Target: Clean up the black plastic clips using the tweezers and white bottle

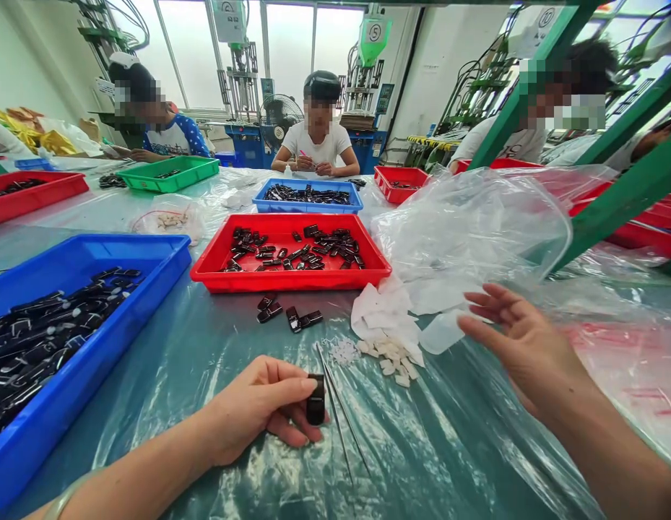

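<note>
Two hands are working just in front of the red tray: the left hand is pinching a small glossy black part between thumb and fingers, while the right hand is hovering open and empty, fingers spread, right of the tray beside a crinkly clear plastic bag. Holding that part steady and upright looks wise. Thin metal tweezers are lying on the film-covered worktop, near pale chunky pieces.
</note>
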`<state>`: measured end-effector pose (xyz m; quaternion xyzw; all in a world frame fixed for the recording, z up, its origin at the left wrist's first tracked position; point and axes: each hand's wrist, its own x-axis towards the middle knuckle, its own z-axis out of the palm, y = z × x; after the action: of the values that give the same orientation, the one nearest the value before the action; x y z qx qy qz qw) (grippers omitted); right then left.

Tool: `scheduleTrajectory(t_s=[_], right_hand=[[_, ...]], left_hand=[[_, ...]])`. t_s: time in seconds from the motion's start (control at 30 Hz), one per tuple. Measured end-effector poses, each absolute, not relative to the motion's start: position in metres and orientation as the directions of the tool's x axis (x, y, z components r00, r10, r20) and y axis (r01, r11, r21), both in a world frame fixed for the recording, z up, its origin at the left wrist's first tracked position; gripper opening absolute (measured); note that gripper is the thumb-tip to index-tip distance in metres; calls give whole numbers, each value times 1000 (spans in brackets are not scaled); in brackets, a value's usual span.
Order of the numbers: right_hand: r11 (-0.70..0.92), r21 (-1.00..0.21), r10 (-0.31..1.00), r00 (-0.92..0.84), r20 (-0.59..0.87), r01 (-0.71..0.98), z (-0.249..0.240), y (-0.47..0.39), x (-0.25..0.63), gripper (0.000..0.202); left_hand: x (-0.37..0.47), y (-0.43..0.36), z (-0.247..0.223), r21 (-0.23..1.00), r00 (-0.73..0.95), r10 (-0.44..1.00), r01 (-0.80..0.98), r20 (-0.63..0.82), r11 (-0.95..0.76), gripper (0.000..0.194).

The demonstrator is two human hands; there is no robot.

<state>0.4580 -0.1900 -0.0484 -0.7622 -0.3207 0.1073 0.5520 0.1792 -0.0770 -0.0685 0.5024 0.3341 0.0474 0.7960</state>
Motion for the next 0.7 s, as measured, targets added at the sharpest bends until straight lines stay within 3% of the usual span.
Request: scheduleTrajectory(t_s=[0.13, 0.3, 0.53, 0.6, 0.7], right_hand=[[-383, -850, 688, 725, -1, 362, -54, -189, 459, 72], [-408, -800, 779, 625, -54, 439, -49, -186, 450, 26], [-237, -681, 813, 525, 252, 693, -48, -195, 426, 34], [-117, -614, 842, 405, 355, 781, -50, -201, 413, 33], [140, -371, 849, 82, 523, 918, -53, -208, 396, 39]], left_hand=[[177, -77, -69, 836, 774, 409, 272, -484, 476, 29], [178, -78, -69, 832, 779, 397, 270, -485, 485, 25], [181, -88, -69, 822, 831, 308, 271, -462, 502, 18], [181, -91, -69, 814, 848, 274, 268, -453, 516, 17], [180, -95, -68, 804, 862, 223, 289, -454, 520, 17]])
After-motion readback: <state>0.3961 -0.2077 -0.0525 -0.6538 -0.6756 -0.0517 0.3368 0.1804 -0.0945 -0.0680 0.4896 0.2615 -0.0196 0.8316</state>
